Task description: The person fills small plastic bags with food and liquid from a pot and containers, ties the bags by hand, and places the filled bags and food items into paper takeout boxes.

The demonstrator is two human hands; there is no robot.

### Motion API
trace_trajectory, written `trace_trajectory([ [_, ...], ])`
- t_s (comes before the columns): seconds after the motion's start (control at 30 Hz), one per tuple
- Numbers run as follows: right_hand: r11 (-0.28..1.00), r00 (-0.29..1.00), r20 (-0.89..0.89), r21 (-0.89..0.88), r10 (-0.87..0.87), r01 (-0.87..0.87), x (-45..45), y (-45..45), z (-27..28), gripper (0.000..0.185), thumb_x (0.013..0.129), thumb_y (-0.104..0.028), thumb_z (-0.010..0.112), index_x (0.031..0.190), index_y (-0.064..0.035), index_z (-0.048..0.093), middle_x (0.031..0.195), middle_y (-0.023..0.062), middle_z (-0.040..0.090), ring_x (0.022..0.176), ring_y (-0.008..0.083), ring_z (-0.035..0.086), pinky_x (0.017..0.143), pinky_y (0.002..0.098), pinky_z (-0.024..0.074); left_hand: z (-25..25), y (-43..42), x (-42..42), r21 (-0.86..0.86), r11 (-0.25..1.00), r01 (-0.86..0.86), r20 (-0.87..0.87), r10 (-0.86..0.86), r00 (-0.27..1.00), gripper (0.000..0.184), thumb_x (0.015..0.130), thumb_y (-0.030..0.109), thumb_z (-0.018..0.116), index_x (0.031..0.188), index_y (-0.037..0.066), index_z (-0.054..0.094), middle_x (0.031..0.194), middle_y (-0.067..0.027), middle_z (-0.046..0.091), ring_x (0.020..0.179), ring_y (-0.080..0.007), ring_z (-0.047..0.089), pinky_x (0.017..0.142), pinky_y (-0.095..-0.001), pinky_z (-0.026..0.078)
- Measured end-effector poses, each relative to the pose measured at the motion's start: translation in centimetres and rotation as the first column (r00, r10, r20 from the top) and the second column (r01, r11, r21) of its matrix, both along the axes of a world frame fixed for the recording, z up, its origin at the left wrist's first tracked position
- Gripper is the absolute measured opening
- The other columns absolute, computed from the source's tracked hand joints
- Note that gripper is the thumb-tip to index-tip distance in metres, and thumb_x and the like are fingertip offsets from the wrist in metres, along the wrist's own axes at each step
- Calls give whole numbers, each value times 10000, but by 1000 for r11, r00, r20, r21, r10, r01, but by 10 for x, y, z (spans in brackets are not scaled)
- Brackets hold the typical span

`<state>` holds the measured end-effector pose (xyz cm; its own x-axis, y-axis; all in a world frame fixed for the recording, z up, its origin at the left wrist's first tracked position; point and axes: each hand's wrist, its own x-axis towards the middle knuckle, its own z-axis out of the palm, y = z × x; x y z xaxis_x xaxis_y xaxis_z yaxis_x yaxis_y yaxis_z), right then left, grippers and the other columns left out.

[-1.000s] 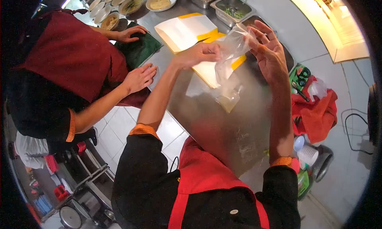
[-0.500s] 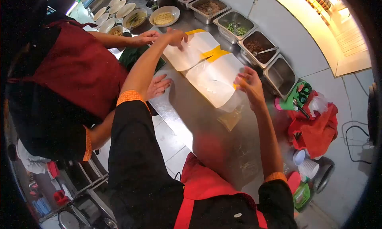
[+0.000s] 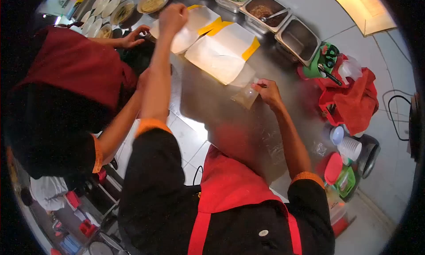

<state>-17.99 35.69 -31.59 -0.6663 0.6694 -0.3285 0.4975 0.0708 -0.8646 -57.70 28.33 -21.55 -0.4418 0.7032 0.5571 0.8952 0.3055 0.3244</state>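
Observation:
My right hand [image 3: 268, 92] pinches the top of a small clear plastic bag of brownish liquid [image 3: 245, 98], just off the near corner of the right paper food box [image 3: 223, 55]. That box lies unfolded, white inside with yellow edges. A second unfolded paper box [image 3: 177, 38] lies beside it on the left, partly behind my left forearm. Above that box my left hand [image 3: 174, 18] is raised, blurred, with its fingers curled in. Whatever it may hold is hidden.
A co-worker's hand [image 3: 135, 37] is left of the boxes, their other arm close to my forearm. Metal food pans [image 3: 299, 40] line the wall. A bowl of noodles [image 3: 152, 1] stands at the back. On the right are a green container [image 3: 316, 64] and a red cloth [image 3: 354, 100].
My right hand has left the box's right edge and taken hold of the sauce bag. My left hand has lifted off the left box. The view has shifted, and the co-worker's hands have moved.

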Motion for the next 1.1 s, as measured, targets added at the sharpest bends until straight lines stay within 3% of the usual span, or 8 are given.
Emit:
trace_trajectory([
  [0.13,975,999,-34,222,-6,14,10,-13,61,273,792,-246,677,772,26,650,640,151,616,585,183,571,576,335,445,8,-50,144,-540,841,-35,-89,-16,996,291,868,252,470,753,78,674,787,-127,659,761,-303,632,732,-467,440],
  [0.43,855,982,-40,499,187,-142,-62,11,190,189,757,-177,699,767,9,668,692,146,662,577,183,624,567,311,486,-61,-94,201,-187,981,-51,203,89,975,246,840,250,611,823,16,683,901,-120,662,831,-355,613,734,-422,501],
  [0.7,740,939,-243,673,244,-18,-180,-22,81,108,737,-133,637,765,-47,695,749,115,673,649,257,639,620,356,501,-73,-100,202,-78,993,-89,225,105,969,236,837,232,603,852,6,669,930,-126,657,836,-364,609,720,-419,507],
  [0.83,531,950,75,815,303,-234,-203,-75,35,91,656,-96,601,694,-56,673,794,156,629,812,271,600,736,388,487,-95,-105,196,-208,975,-72,346,142,927,230,834,229,565,913,29,649,940,-163,644,898,-385,588,721,-439,494],
  [0.9,723,950,-190,689,248,-51,-213,-96,3,118,656,-108,595,706,-22,658,799,174,629,806,275,605,745,404,488,-135,-115,191,-125,988,-91,246,120,962,164,741,183,611,761,24,647,725,-188,619,653,-327,598,566,-433,433],
  [0.93,730,933,-264,683,244,3,-192,-96,27,98,668,-85,600,731,-36,658,774,165,620,789,294,590,710,395,482,-121,-114,196,177,981,-82,207,44,977,174,756,204,603,745,38,656,708,-161,627,639,-309,606,543,-423,429],
  [0.97,734,919,-325,677,224,61,-158,-98,64,93,680,-62,605,755,-51,659,748,156,611,771,313,574,675,385,476,-162,-116,185,5,1000,29,147,-30,989,173,782,211,590,809,53,657,775,-139,645,671,-288,614,556,-406,446],
  [1.1,823,932,-357,546,60,157,0,-115,101,108,732,-100,614,804,-37,664,745,164,631,662,303,598,612,393,474,-46,-101,281,211,957,200,189,-241,952,174,790,154,661,918,48,612,833,-97,623,702,-272,608,585,-367,476],
])
